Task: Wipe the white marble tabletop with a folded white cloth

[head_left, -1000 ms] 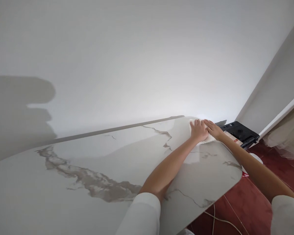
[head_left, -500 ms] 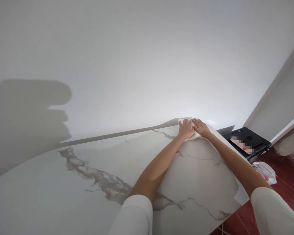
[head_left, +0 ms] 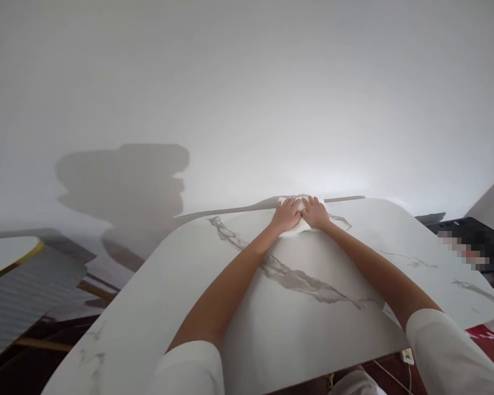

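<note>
Along the far edge of a white marble-patterned table (head_left: pixel 296 329), a folded white cloth (head_left: pixel 299 227) lies under both hands. My left hand (head_left: pixel 287 214) rests flat on the left part of the cloth, fingers spread and pointing toward the wall. Beside it, my right hand (head_left: pixel 315 213) presses on the right part, its fingers also stretched out. The thumbs meet or nearly meet in the middle. Both arms reach straight forward over the tabletop. Much of the cloth is hidden beneath the palms.
A pale wall (head_left: pixel 247 99) rises right behind the table. At the right stands a black case-like object (head_left: pixel 488 236), partly blurred out. To the left is another white tabletop with a gold edge (head_left: pixel 37 249). A white socket or plug (head_left: pixel 407 356) and cables show below the front edge.
Both hands and the cloth have slid left along the table's far edge. The view has turned left, bringing the gold-edged tabletop into sight.
</note>
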{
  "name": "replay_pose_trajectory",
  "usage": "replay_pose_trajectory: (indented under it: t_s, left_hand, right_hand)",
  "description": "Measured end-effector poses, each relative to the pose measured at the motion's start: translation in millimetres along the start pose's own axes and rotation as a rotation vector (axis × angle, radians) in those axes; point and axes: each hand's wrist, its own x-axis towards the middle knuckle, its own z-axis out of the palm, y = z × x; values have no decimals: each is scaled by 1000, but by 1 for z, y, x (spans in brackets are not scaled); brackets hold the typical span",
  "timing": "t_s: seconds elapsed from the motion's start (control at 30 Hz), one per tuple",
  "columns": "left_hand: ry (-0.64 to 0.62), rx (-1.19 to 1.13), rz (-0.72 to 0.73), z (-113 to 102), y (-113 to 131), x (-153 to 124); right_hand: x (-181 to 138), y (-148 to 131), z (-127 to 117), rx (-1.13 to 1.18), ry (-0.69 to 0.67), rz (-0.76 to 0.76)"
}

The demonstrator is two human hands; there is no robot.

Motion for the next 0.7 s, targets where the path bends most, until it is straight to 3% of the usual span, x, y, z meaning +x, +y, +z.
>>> replay_pose_trajectory:
  t_s: [0.23,0.4,0.53,0.7]
  left_hand:
    - [12,17,-32,-32,-116,-74]
    - [21,6,1,-51,-185,-113]
    - [19,-11,9,-65,-227,-135]
    - [21,-30,15,-78,-261,-160]
  right_hand:
    - [16,-118,19,73,-88,-168]
    - [17,-189,38,104,-53,-178]
    - [19,-236,51,143,-50,-173]
    - [20,-276,58,189,-41,-204]
